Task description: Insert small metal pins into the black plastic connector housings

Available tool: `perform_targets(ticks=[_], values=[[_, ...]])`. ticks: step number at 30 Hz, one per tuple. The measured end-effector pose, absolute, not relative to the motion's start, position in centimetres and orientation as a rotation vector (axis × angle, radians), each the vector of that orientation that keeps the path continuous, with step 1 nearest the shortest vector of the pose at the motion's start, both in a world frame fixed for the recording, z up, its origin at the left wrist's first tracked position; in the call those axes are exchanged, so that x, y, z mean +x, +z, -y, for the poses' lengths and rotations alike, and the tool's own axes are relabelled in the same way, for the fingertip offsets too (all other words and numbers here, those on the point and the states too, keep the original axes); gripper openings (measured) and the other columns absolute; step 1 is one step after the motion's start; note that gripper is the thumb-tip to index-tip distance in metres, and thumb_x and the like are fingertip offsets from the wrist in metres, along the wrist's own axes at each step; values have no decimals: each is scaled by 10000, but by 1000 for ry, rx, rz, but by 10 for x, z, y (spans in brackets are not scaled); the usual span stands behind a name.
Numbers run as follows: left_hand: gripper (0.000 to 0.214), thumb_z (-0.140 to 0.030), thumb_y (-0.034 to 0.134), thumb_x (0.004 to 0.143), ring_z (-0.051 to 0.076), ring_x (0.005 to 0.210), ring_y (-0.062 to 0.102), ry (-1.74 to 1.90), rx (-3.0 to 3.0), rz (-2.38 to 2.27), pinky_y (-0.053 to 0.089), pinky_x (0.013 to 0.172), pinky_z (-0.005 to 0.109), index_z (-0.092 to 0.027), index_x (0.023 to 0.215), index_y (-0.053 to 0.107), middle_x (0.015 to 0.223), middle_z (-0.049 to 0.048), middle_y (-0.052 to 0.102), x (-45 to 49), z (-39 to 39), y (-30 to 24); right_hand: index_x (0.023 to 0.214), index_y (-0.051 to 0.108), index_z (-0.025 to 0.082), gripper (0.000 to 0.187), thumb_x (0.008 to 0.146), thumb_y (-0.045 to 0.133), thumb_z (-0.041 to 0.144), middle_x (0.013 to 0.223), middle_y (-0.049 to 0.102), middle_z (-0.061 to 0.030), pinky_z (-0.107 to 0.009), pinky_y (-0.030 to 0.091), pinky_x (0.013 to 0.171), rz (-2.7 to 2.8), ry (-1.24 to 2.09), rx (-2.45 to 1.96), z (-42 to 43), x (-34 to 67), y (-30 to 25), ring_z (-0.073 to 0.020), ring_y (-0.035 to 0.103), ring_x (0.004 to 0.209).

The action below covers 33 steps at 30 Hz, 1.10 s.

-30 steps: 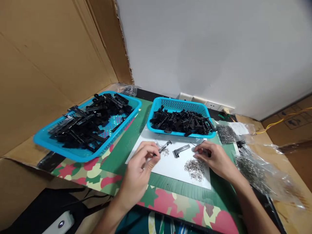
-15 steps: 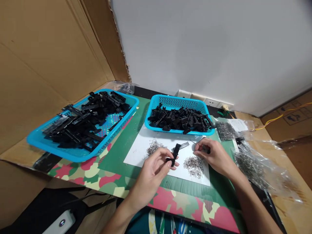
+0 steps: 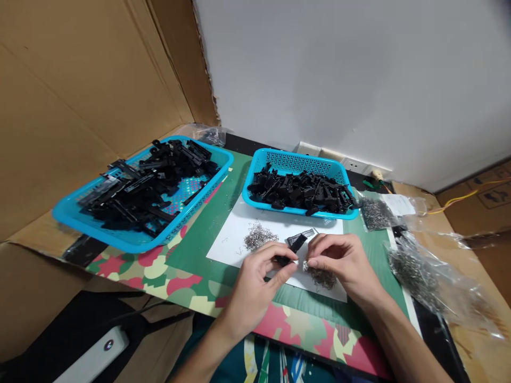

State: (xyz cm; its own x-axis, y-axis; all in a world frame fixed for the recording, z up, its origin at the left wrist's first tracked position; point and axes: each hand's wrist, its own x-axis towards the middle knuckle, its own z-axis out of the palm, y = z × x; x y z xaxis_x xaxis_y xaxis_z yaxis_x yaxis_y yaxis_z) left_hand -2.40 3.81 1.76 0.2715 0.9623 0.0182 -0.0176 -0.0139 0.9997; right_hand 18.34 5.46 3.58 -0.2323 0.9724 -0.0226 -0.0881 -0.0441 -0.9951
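Note:
My left hand (image 3: 259,279) pinches a black plastic part (image 3: 296,243) between thumb and fingers, over the white sheet (image 3: 223,250). A grey, flat piece (image 3: 306,234) shows just behind it; I cannot tell whether it is attached. Close on the right, my right hand (image 3: 343,263) has thumb and fingertips pressed together; what they hold is too small to make out. Beneath that hand lies a pile of small bent metal wire pieces (image 3: 324,279), partly covered. Another pile of wire pieces (image 3: 258,235) rests behind my left hand.
Two blue baskets, one at the left (image 3: 131,246) and one at the back (image 3: 295,209), hold many black plastic parts. Clear bags of metal pieces (image 3: 415,271) lie at the right. Behind stand a white wall (image 3: 339,80) and wall sockets (image 3: 355,165). Cardboard (image 3: 80,96) rises at the left.
My right hand has moved left and down, over the right wire pile and close to the black part. The part in my left hand has tilted toward the right.

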Motion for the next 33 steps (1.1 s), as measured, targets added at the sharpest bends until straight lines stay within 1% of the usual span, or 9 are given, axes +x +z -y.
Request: perform_targets(ticks=[3,8,10,13,17,19,22,27,33], values=[[125,-319,673,1018,191,1088,661,1033,1440,-1016,525,872,255,-225,1015,755,1099,58,675,-21,-34,16,718,809,223,194,748,940,363,738,732,-26,-304,515,677,1308,1473,-1047,-54,180,34,-179,646,713],[145,-313,626,1046,193,1060,650,1039,1574,-1065,508,865,274,-221,994,725,1099,61,675,-21,-30,16,701,800,206,251,711,952,406,698,645,-1,-259,420,555,1282,1458,-1162,-54,178,30,-138,546,633],[146,-307,615,1050,195,1048,648,1039,1598,-1073,509,864,279,-221,995,719,1093,61,678,-21,-30,17,708,796,202,260,709,951,411,697,632,2,-252,407,539,1274,1465,-1174,-54,177,30,-132,536,624],[147,-291,606,1052,187,1034,648,1051,1606,-1075,513,864,273,-219,982,713,1084,53,678,-21,-30,18,722,789,196,254,720,946,395,710,643,3,-243,415,540,1270,1496,-1169,-54,176,31,-121,540,613],[159,-305,614,1042,181,981,658,1059,1535,-1068,524,803,258,-211,969,719,1063,53,674,-20,-32,19,748,791,190,261,737,932,409,721,684,-13,-254,454,569,1291,1523,-1180,-53,175,34,-134,575,626],[170,-316,617,1040,189,993,662,1068,1492,-1060,527,800,260,-205,966,722,1066,62,669,-20,-32,19,778,799,189,259,763,913,422,745,706,-24,-260,465,585,1312,1527,-1191,-53,175,34,-140,591,640],[186,-324,612,1044,199,1028,660,1085,1448,-1057,524,822,265,-199,956,718,1071,69,661,-21,-33,18,807,809,186,263,800,884,438,785,712,-35,-257,450,575,1356,1513,-1212,-53,175,33,-137,586,644],[175,-322,610,1046,182,944,655,1056,1425,-1044,514,808,272,-196,970,705,1038,56,660,-21,-33,18,814,804,190,250,830,863,433,834,716,-48,-269,483,630,1395,1460,-1175,-51,174,34,-158,618,721],[185,-317,598,1048,179,923,651,1040,1438,-1043,518,792,268,-193,952,698,1009,53,669,-20,-33,18,844,801,192,268,842,843,457,770,671,-26,-269,458,576,1424,1444,-1230,-50,173,36,-141,564,641]])
